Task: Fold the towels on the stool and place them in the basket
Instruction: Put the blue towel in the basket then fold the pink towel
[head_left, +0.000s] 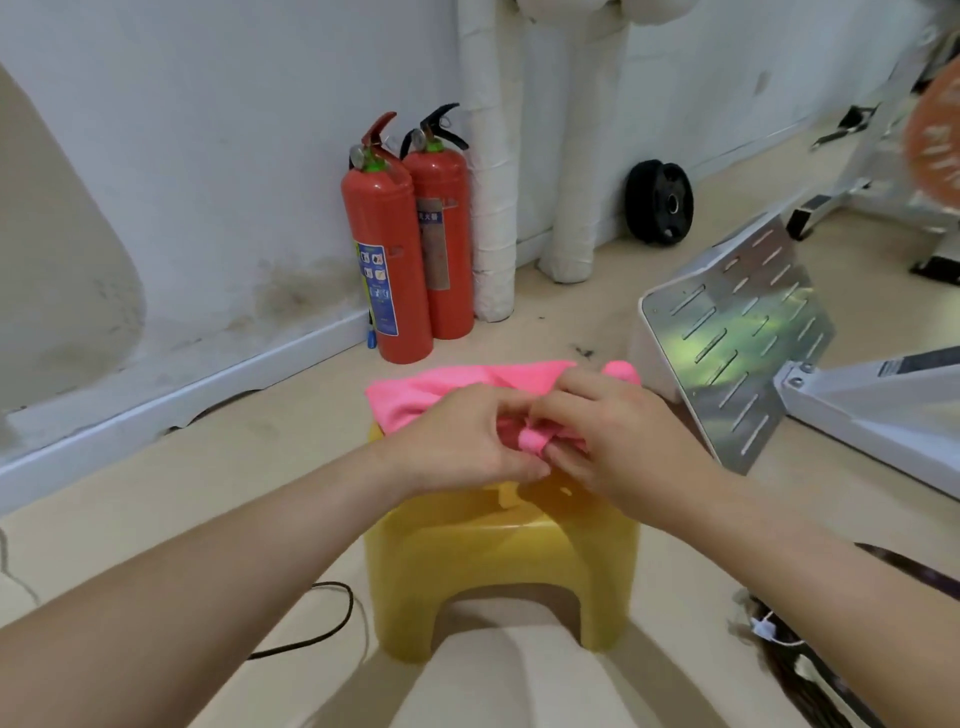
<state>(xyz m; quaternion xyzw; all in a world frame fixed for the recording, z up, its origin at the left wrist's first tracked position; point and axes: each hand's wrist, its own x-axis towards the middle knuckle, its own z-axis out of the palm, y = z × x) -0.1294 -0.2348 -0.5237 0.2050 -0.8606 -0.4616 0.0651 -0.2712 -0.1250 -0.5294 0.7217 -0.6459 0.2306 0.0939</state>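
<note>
Since no basket shows anywhere in view, I read this as the folding stage, not placing.

Nearest: black cable (332, 621) on the floor left of the stool (498, 561). Stool is yellow plastic, near part of its top bare.

Over the middle of the top, left hand (465, 441) and right hand (621, 441) meet, fingers almost interleaved. Right hand: thumb and fingers pinch a small rolled nub of the towel (431, 395). Left hand: fingers curled in on the same bunch. Looks like a pinch too, contact partly hidden.

Towel: pink, on the far half of the stool top, spilling slightly past the far left edge. Long axis runs left-right across the stool. Left corner points left, right end is a lump just beside the metal plate (737, 332). Near edge is gathered into the hands, so it isn't flat.

Step in hand, my guess: hunting for an edge or corner to start a fold. To do it well:
- spread the hands apart along the long axis, one corner each
- pull the edge taut and lay it flat first
- fold end to end across the long axis
- don't push it far-side, little stool under it there

Beyond: slotted metal plate on the right, two red fire extinguishers (387, 249) at the wall, wrapped white pipes (493, 182), black weight plate (660, 202) leaning at the skirting.
</note>
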